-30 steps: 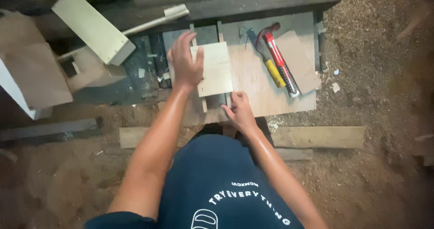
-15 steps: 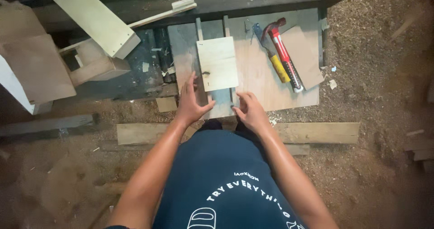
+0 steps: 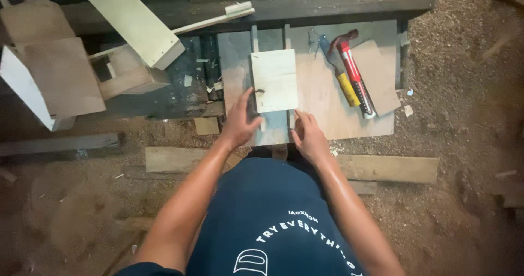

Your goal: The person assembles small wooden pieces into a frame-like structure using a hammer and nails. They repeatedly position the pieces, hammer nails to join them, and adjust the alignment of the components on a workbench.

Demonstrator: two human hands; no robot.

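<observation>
Both hands (image 3: 273, 129) back on board's (image 3: 274, 80) slats (image 3: 289, 120)

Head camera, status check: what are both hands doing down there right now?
Left hand on left wooden strip, fingers at pale plywood square. Right hand on right wooden strip. Square lies across both. Hammer lies clear, to the right.

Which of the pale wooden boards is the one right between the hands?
The small square panel on the two thin strips, just above both hands. The long pale plank lies far off at upper left, tilted.
</observation>
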